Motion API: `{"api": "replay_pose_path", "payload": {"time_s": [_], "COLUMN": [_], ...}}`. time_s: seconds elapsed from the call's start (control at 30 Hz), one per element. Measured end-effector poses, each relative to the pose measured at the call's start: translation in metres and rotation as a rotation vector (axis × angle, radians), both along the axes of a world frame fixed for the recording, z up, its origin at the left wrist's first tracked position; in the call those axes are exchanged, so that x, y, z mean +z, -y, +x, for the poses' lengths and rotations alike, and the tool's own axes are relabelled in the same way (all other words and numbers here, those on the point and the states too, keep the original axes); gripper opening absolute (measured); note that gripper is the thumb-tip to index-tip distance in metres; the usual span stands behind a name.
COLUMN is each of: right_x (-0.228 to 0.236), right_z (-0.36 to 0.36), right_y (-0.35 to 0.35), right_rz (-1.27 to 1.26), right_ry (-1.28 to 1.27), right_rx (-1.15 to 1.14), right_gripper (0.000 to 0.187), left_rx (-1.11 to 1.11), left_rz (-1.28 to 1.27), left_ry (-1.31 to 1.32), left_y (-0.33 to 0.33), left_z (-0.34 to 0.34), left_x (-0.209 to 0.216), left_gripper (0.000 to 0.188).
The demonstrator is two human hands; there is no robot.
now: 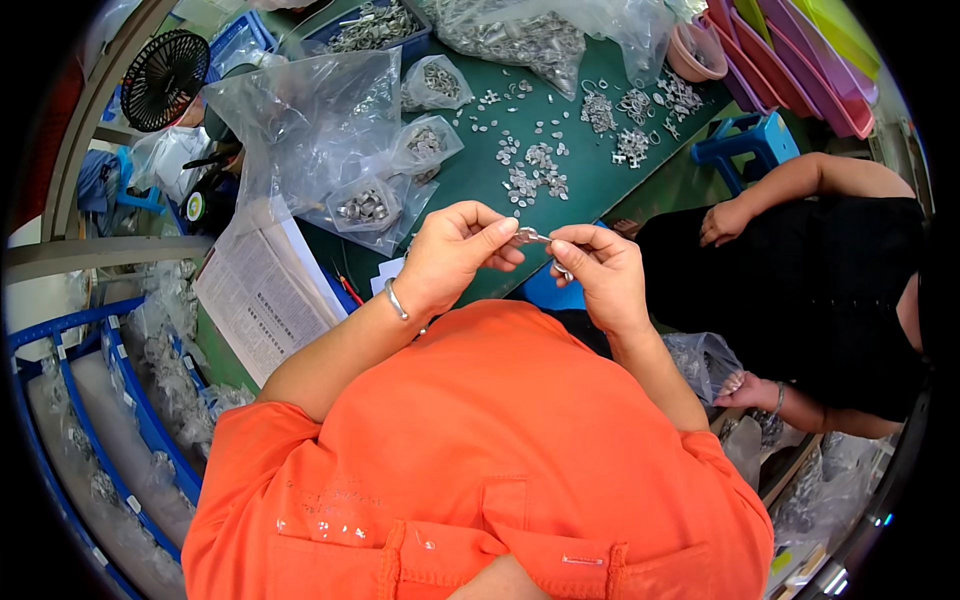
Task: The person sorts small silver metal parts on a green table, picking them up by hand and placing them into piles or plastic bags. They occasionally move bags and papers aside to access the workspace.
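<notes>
Two hands [450, 252] [606, 272], metal piece [527, 236] pinched between

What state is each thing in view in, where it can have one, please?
Left hand: pinching
Right hand: pinching
Small metal piece: held between both hands
Small clear bags: open, holding metal parts
Loose metal parts: heaped and scattered
Black fan: running or not, unclear
Blue stool: unoccupied
Coloured trays: stacked

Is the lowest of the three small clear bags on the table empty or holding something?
Holding something: silvery metal pieces are heaped inside the bag.
</notes>
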State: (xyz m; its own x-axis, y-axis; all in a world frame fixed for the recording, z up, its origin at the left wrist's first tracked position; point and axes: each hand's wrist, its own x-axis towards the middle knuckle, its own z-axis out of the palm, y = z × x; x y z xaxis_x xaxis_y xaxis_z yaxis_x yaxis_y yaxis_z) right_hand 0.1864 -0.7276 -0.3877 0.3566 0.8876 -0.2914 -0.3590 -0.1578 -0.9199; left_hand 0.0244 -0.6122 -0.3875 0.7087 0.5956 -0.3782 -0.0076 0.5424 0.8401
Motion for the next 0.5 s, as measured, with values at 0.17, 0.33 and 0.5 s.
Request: {"api": "replay_pose_path", "payload": {"time_s": [0.17,0.33,0.5], "right_x": [-0.0006,-0.0003,0.0022], "right_z": [-0.0004,-0.0079,-0.009], "right_y": [-0.0018,-0.0057,-0.0076], "right_rz": [0.013,0.111,0.121], "right_ry": [-0.006,0.147,0.462], "right_rx": [0.032,0.05,0.07], "right_gripper": [0.015,0.013,0.01], "left_rx": [-0.007,-0.004,-0.005], "left_rz": [-0.077,-0.144,-0.149], "left_ry": [-0.031,-0.052,-0.068], "left_y": [-0.0019,-0.0038,-0.0027], "left_z": [0.0002,0.0012,0.0019], "left_x": [0.0055,0.0055,0.0019], "left_gripper": [0.02,0.023,0.023]}}
